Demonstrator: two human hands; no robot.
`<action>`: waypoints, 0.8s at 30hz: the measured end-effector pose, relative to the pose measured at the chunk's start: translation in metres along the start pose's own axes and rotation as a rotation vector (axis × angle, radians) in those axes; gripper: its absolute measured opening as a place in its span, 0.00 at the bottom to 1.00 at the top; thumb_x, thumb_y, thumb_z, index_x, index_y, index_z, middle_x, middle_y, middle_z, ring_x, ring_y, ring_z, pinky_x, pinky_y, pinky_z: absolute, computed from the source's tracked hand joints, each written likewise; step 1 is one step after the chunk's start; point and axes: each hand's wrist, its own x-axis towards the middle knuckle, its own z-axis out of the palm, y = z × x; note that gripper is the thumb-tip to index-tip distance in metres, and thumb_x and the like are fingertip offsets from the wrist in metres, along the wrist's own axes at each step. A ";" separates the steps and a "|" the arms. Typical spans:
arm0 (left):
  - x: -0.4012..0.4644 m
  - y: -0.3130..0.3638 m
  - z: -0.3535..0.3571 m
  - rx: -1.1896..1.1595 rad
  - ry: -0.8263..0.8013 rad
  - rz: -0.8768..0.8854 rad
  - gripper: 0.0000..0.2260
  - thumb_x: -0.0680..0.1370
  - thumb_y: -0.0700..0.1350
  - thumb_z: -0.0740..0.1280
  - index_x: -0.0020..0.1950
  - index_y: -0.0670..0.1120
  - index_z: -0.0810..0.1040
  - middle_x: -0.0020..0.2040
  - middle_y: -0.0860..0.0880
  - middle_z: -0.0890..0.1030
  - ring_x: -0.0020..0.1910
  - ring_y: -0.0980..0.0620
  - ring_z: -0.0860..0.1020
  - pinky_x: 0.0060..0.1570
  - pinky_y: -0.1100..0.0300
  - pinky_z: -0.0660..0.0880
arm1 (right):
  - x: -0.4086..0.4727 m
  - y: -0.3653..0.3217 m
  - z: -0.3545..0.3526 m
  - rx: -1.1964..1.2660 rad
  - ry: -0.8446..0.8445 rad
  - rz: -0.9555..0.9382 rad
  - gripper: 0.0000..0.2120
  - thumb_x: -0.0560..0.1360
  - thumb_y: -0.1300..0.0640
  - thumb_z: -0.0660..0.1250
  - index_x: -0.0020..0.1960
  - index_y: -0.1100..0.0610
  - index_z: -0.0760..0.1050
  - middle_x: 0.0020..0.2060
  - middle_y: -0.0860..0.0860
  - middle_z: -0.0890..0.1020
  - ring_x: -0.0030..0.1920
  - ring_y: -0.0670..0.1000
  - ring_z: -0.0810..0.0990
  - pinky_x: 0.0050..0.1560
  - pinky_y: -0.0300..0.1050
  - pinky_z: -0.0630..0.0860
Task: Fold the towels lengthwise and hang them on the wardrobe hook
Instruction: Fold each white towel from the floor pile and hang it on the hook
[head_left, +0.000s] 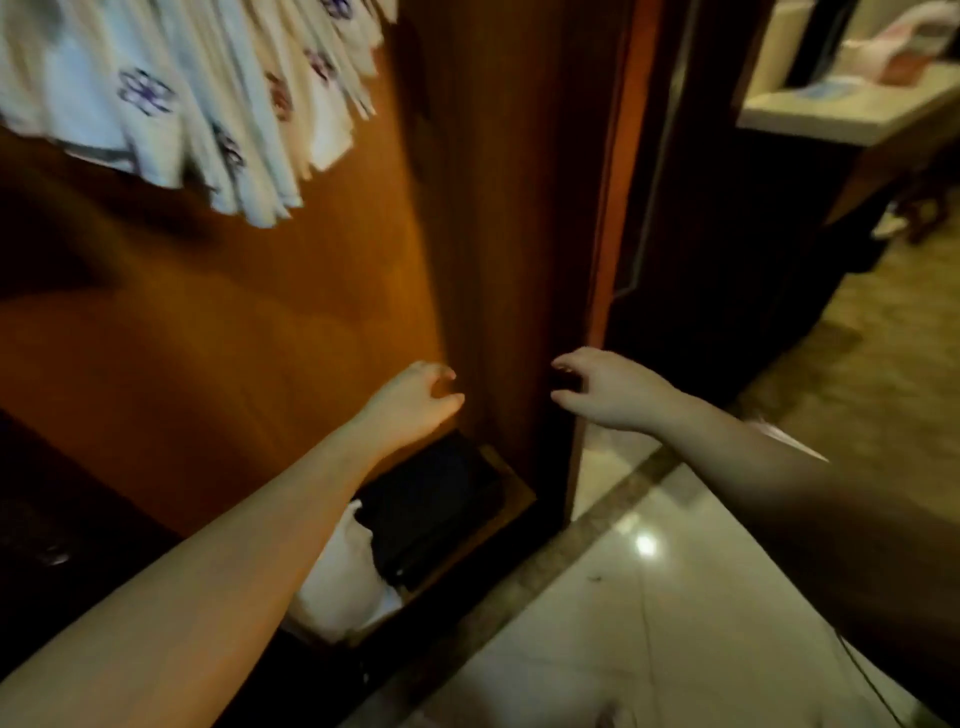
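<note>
Two hands reach forward, low and near the wardrobe's edge, and neither holds anything. The left hand (415, 397) hangs in front of the wardrobe door (234, 338), its fingers (447, 375) loosely curled, thumb out, nothing between them. The right hand (602, 389) is level with it on the other side of the door's edge, fingers bent and released, also bare.

Under the left forearm, at floor level, an open drawer (511, 501) sits at the wardrobe's foot. It holds something dark and flat (436, 499) toward the back and a white bundle of cloth (343, 582) toward the front; blur keeps me from saying whether that bundle is a towel.

Higher and farther, at the top left, the towels (171, 104) hang against the door in a fanned bunch, white with purple motifs, well above both hands. The hook itself is out of view.

My judgement: a towel has just been hung and the hands are free for the next one. To do that well, take the next towel by its two short-edge corners, bring the long edges together evenly, smooth the fold, then drape its middle over the hook so both ends hang level.

Beyond the wardrobe, a pale bench (831, 111) carries some pink items.
</note>
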 end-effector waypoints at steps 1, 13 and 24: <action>0.002 0.005 0.017 -0.014 -0.040 0.006 0.21 0.82 0.54 0.64 0.74 0.52 0.69 0.73 0.50 0.69 0.63 0.52 0.75 0.57 0.58 0.73 | -0.012 0.016 0.010 0.005 -0.009 0.029 0.27 0.80 0.41 0.63 0.76 0.52 0.69 0.71 0.51 0.73 0.70 0.52 0.73 0.69 0.50 0.72; 0.107 0.139 0.244 0.099 -0.385 0.082 0.21 0.80 0.54 0.66 0.72 0.49 0.72 0.71 0.49 0.71 0.67 0.48 0.73 0.66 0.52 0.71 | -0.134 0.263 0.107 0.130 -0.131 0.538 0.28 0.81 0.42 0.63 0.77 0.52 0.66 0.74 0.51 0.71 0.73 0.55 0.69 0.70 0.49 0.65; 0.230 0.286 0.415 0.179 -0.616 0.154 0.23 0.79 0.56 0.66 0.71 0.50 0.72 0.70 0.48 0.74 0.66 0.46 0.74 0.65 0.51 0.72 | -0.186 0.490 0.119 0.263 -0.311 0.830 0.27 0.81 0.43 0.61 0.77 0.52 0.67 0.75 0.52 0.69 0.73 0.55 0.68 0.71 0.51 0.66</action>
